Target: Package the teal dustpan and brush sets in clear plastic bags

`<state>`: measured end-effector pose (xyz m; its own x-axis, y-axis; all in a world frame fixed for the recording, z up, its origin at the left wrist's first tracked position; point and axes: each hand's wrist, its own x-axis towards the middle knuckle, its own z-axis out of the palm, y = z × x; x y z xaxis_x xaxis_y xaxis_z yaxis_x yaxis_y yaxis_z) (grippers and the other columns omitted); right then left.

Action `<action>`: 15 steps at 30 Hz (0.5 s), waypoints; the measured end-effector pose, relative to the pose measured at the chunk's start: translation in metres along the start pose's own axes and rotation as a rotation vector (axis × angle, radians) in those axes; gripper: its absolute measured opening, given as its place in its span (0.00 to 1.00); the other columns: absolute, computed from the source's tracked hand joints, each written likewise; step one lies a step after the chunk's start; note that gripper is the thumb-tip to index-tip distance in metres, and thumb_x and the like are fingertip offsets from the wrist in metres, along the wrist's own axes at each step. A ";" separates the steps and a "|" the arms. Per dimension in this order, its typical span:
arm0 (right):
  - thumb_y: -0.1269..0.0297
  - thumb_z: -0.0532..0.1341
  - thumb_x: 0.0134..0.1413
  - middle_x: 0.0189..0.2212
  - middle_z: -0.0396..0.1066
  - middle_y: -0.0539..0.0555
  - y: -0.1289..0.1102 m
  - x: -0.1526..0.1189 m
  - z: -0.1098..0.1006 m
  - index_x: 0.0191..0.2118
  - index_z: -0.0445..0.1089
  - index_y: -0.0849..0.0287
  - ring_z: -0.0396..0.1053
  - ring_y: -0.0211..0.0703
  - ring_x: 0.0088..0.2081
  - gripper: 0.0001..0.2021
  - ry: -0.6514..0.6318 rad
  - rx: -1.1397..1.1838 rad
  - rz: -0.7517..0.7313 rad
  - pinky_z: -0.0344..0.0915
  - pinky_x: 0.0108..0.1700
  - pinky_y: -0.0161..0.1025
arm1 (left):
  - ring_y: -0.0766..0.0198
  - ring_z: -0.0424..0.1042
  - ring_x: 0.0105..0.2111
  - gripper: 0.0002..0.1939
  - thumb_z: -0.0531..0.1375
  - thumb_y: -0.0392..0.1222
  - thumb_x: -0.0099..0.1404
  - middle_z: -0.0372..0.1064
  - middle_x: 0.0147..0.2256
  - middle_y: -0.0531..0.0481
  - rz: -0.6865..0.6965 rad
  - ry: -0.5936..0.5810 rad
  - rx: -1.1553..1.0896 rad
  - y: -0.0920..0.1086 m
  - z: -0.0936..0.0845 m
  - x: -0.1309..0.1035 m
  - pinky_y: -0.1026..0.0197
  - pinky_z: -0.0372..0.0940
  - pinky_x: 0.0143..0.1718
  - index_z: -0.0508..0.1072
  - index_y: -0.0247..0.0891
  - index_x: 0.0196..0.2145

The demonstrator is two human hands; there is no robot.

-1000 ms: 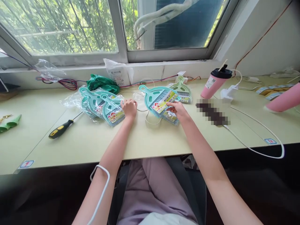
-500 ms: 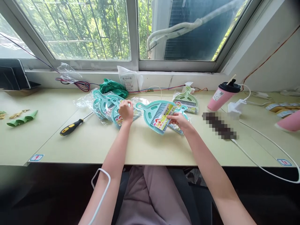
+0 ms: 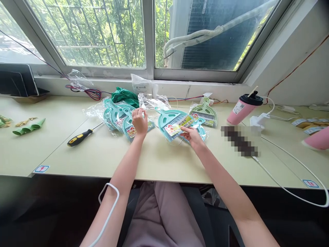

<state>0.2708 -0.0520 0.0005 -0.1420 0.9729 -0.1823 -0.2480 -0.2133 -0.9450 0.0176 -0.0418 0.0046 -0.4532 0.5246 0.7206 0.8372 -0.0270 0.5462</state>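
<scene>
My right hand (image 3: 192,136) grips the lower edge of a teal mini dustpan and brush set (image 3: 172,124) with a colourful label, lifted slightly off the desk. My left hand (image 3: 139,120) pinches a clear plastic bag (image 3: 151,102) that rises toward the dustpan's handle. Under my left hand lies a pile of bagged teal dustpan sets (image 3: 115,116). Another teal set (image 3: 199,127) lies beneath my right hand, and a green bagged set (image 3: 205,112) sits just behind it.
A yellow-and-black screwdriver (image 3: 81,135) lies left of the pile. A pink cup (image 3: 244,108) with a black lid stands at the right, beside a white charger and cable (image 3: 282,156). Green cloth (image 3: 124,95) and coloured wires (image 3: 87,92) sit by the window sill.
My right hand has shifted the dustpan set a little to the right and tilted it. My left hand has raised the clear bag up beside the dustpan's handle.
</scene>
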 end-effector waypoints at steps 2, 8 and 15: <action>0.67 0.70 0.41 0.31 0.77 0.52 0.004 -0.003 0.007 0.30 0.73 0.59 0.73 0.37 0.26 0.08 -0.019 0.029 0.014 0.67 0.28 0.34 | 0.53 0.66 0.52 0.09 0.52 0.38 0.69 0.70 0.48 0.43 0.067 -0.015 -0.069 0.004 -0.001 -0.002 0.52 0.63 0.50 0.72 0.41 0.39; 0.55 0.73 0.34 0.30 0.76 0.51 0.013 -0.009 0.021 0.31 0.71 0.57 0.72 0.37 0.26 0.18 -0.069 0.053 -0.097 0.64 0.30 0.37 | 0.59 0.68 0.51 0.08 0.52 0.42 0.70 0.66 0.49 0.43 0.261 0.027 -0.379 0.022 -0.003 -0.009 0.53 0.68 0.48 0.70 0.41 0.37; 0.51 0.73 0.35 0.30 0.74 0.50 0.009 -0.009 0.019 0.30 0.69 0.55 0.69 0.37 0.27 0.19 -0.013 0.144 -0.218 0.64 0.32 0.39 | 0.57 0.70 0.51 0.33 0.63 0.50 0.62 0.52 0.63 0.38 0.043 0.097 -0.772 0.055 -0.011 -0.016 0.56 0.73 0.41 0.52 0.48 0.60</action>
<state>0.2514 -0.0640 -0.0009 -0.0819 0.9963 0.0262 -0.4080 -0.0095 -0.9129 0.0672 -0.0611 0.0281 -0.4801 0.4340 0.7623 0.4202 -0.6491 0.6341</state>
